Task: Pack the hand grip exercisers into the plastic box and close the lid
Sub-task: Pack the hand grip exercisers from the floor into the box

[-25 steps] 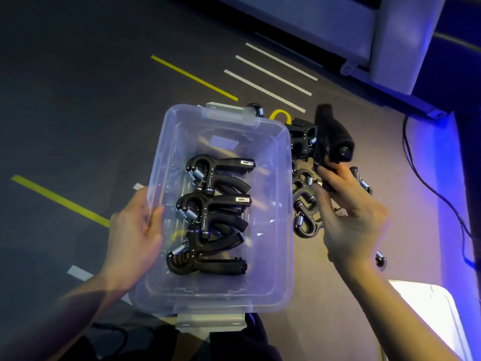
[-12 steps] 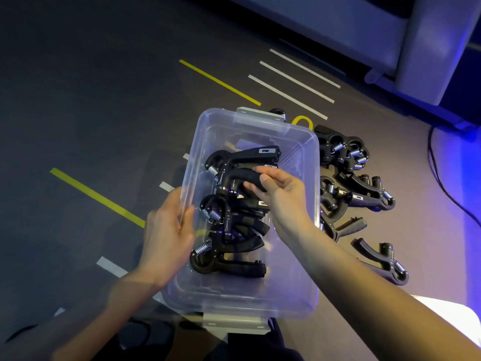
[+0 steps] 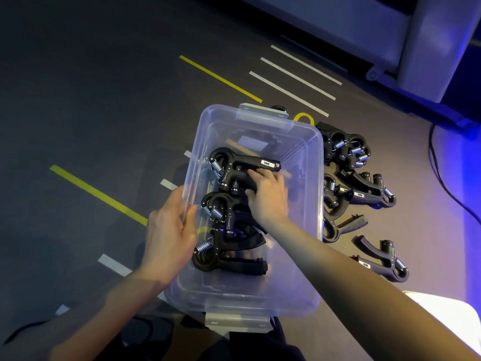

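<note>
- The floor point(image 3: 104, 100) was dark with yellow and white tape lines; it served as the work surface.
- The clear plastic box point(image 3: 307, 256) sat open at centre frame, long axis running 12 to 6 o'clock, a grey latch on each short end. No lid was fitted; a pale object at 5 o'clock could not be identified.
- Packed grip exercisers point(image 3: 229, 230) lay in a column along the box's 9 o'clock wall, springs facing that wall, apparently nested to save room.
- Loose grip exercisers point(image 3: 361, 188) lay in a heap on the floor just beside the box at 3 o'clock, within reach for loading.
- The left hand point(image 3: 169, 235) clasped the 9 o'clock wall, thumb inside and fingers outside, probably to stop the box sliding.
- The right hand point(image 3: 268, 196) was inside the box, fingers curled on the handle of the top exerciser point(image 3: 242, 165) at the 12 o'clock end of the column, seemingly seating it. A firm pinch could not be confirmed.
</note>
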Available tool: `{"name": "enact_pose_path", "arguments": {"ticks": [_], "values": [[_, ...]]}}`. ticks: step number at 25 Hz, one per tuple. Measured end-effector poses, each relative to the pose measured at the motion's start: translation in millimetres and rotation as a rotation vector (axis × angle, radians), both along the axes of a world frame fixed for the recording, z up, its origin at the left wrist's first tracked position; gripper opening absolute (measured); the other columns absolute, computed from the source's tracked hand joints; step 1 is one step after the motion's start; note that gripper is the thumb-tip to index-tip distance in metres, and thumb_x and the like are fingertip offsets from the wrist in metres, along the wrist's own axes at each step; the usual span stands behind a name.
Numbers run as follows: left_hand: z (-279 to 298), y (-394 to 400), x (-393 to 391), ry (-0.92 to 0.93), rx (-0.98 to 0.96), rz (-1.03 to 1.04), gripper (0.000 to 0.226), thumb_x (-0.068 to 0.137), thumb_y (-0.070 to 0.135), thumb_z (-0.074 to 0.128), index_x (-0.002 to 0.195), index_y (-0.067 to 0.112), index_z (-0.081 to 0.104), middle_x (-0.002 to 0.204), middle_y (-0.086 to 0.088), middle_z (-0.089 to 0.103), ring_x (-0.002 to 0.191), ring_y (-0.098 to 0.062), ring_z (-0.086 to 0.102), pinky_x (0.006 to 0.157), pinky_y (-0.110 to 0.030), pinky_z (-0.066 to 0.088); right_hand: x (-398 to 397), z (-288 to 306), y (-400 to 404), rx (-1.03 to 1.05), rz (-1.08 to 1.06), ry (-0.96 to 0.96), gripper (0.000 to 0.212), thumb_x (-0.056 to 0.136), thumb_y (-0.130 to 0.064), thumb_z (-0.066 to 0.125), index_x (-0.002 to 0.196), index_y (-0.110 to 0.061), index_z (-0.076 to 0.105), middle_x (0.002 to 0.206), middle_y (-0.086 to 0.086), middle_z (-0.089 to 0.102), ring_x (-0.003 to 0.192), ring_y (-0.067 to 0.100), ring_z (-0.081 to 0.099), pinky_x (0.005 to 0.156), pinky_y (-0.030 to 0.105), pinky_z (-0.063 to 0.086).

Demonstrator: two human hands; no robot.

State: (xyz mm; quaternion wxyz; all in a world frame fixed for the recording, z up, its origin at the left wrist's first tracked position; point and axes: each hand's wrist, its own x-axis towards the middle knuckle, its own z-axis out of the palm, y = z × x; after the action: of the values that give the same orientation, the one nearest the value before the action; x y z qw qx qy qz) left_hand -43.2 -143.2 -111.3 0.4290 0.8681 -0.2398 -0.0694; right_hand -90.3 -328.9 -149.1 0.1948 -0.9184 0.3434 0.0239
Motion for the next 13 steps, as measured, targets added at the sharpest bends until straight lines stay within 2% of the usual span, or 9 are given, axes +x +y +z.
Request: {"name": "enact_pose_path", "arguments": {"ticks": [1,2,4,6,9,13], "values": [[0,0,0,0.007,0.001,0.001,0.025,0.086,0.001,0.055,0.080,0.022,0.042,0.043,0.005,0.033,0.040,-0.016,0.036,0.043,-0.029,0.029,-1,-1,1,-0.152,0.106,0.048,0.055,0.091,-0.023,0.055,0.143,-0.022,0.036,0.148,0.005,0.034,0.136,0.029,0.026,0.107,0.039,0.026],[0,1,0,0.008,0.003,0.001,0.021,0.086,0.001,0.055,0.081,0.019,0.045,0.043,0.006,0.033,0.041,-0.017,0.036,0.043,-0.029,0.029,-2,-2,4,-0.216,0.207,0.092,0.060,0.092,-0.031,0.053,0.146,-0.025,0.027,0.153,0.008,0.024,0.140,0.032,0.019,0.110,0.046,0.022],[1,1,-1,0.004,0.006,0.000,0.018,0.086,0.002,0.055,0.082,0.017,0.047,0.044,0.007,0.033,0.041,-0.016,0.036,0.044,-0.028,0.030,-4,-7,9,-0.150,0.347,0.216,0.067,0.095,-0.050,0.041,0.149,-0.035,0.005,0.159,0.008,-0.005,0.145,0.037,-0.002,0.111,0.058,0.013],[3,1,-2,-0.006,0.007,-0.008,0.018,0.086,0.001,0.055,0.082,0.017,0.048,0.043,0.007,0.033,0.040,-0.014,0.036,0.043,-0.027,0.030,-5,-12,7,-0.095,0.393,0.333,0.069,0.092,-0.063,0.027,0.146,-0.043,-0.010,0.156,0.003,-0.024,0.142,0.039,-0.017,0.109,0.065,0.010],[3,0,-2,-0.006,0.010,-0.006,0.015,0.086,0.001,0.055,0.084,0.015,0.051,0.044,0.007,0.035,0.041,-0.014,0.038,0.043,-0.027,0.030,-6,-13,0,-0.086,0.386,0.422,0.071,0.088,-0.069,0.021,0.143,-0.047,-0.018,0.153,-0.003,-0.032,0.140,0.042,-0.021,0.107,0.067,0.009],[0,1,0,0.003,0.025,-0.010,0.007,0.086,0.003,0.055,0.090,0.008,0.055,0.045,0.000,0.037,0.043,-0.021,0.041,0.045,-0.029,0.034,-2,-3,-3,0.007,0.366,0.459,0.071,0.088,-0.069,0.023,0.143,-0.047,-0.017,0.153,-0.006,-0.031,0.141,0.043,-0.019,0.108,0.068,0.006]]}}
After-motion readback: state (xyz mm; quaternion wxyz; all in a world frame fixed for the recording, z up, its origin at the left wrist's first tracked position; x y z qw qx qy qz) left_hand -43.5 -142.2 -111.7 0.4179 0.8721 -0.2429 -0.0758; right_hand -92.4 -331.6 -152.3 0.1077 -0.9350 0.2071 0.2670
